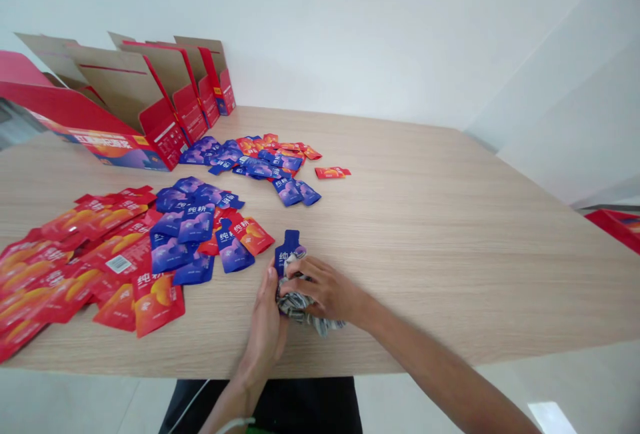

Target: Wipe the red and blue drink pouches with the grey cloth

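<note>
Near the table's front edge, my left hand point(269, 319) grips a blue pouch point(289, 243) from its left side, thumb along the edge. The pouch stands with its narrow neck pointing away from me. My right hand point(327, 285) is closed on a crumpled grey patterned cloth point(300, 307) and presses it against the pouch's face. The cloth and fingers hide most of the pouch's lower part. Left of my hands lie a blue pouch point(233, 251) and a red-orange pouch point(253, 234), at the edge of a mixed pile.
Red pouches point(75, 267) spread over the table's left side, with blue pouches point(193, 221) beside them. Farther back lies another mixed heap point(265, 161) and a single red sachet point(333, 173). Open red cartons point(165, 134) stand at the back left. Another red box point(620, 226) shows at the right edge.
</note>
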Tool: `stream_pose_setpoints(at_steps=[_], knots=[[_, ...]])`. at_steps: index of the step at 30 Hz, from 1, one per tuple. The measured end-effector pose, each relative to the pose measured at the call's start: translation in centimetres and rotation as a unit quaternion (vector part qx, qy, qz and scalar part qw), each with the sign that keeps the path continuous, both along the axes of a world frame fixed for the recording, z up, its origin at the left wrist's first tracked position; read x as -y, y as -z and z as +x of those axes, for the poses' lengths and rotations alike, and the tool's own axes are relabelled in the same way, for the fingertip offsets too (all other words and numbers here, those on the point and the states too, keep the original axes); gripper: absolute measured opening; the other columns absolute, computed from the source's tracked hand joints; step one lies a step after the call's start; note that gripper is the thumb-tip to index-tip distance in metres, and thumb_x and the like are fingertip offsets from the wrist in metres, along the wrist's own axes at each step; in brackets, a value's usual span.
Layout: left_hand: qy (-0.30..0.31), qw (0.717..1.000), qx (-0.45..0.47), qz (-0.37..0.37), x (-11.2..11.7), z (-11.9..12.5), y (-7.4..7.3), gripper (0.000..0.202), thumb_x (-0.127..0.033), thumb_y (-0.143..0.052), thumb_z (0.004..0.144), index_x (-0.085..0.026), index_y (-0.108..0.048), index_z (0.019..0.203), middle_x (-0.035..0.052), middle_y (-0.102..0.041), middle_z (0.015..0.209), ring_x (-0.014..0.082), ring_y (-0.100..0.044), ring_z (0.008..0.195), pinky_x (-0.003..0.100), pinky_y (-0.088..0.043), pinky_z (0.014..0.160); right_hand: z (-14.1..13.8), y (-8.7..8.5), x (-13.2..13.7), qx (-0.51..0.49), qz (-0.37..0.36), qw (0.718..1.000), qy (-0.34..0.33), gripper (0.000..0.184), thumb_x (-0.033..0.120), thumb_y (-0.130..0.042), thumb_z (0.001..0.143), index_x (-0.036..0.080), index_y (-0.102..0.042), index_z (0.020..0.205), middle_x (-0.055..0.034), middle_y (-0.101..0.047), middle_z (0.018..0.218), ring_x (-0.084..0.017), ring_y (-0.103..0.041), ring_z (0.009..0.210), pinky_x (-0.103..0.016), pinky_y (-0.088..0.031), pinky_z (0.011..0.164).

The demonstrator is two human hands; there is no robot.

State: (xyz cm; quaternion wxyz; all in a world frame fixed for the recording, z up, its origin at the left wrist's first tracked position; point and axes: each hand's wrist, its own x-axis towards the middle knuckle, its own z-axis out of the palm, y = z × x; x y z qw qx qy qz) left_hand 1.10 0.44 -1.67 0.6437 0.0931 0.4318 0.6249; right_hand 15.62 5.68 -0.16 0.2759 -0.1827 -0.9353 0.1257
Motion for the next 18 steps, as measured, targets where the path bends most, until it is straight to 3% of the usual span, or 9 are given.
stream_pose_setpoints(at_steps=[5,8,13,18], knots=[[0.029,0.999,0.025,0.014,0.8,0.8,0.2,0.049,-0.051,-0.084,0.076,-0.021,-0.078,0.115,0.0084,-0.077,0.123,0.0304,-0.063,0.13,0.041,-0.05,0.11,0.2,-0.1,-0.5,-0.081,-0.01,0.993,0.085,0.019,0.021,-0.066,0.097,0.023,-0.065,0.115,-0.0103,-0.061,0.113,-0.026,-0.06,0.107,-0.041,-0.057,0.096],[0.045,0.999,0.029,0.007,1.1,0.9,0.2,0.045,-0.05,-0.08,0.081,-0.021,-0.078,0.116,0.0084,-0.078,0.12,0.0303,-0.064,0.129,0.042,-0.05,0.111,0.2,-0.2,-0.7,-0.108,-0.026,0.988,0.103,0.017,0.027,-0.064,0.099,0.023,-0.065,0.116,-0.0107,-0.06,0.112,-0.026,-0.06,0.106,-0.042,-0.057,0.095],[-0.004,0.999,0.016,-0.039,0.9,0.6,-0.2,0.043,-0.047,-0.076,0.085,-0.022,-0.077,0.12,0.0076,-0.077,0.125,0.0289,-0.064,0.13,0.039,-0.05,0.111,0.1,-0.1,-0.3,-0.086,-0.032,0.994,0.058,0.017,0.031,-0.064,0.1,0.023,-0.065,0.115,-0.0108,-0.061,0.113,-0.025,-0.061,0.106,-0.041,-0.057,0.095],[-0.048,0.997,0.027,-0.052,-0.1,0.3,-1.3,0.037,-0.042,-0.067,0.093,-0.022,-0.076,0.122,0.0073,-0.078,0.122,0.0261,-0.067,0.125,0.037,-0.053,0.107,-0.1,-0.1,0.2,-0.028,0.0,1.0,-0.009,0.018,0.022,-0.066,0.097,0.021,-0.064,0.115,-0.0107,-0.061,0.114,-0.025,-0.06,0.109,-0.038,-0.056,0.097]])
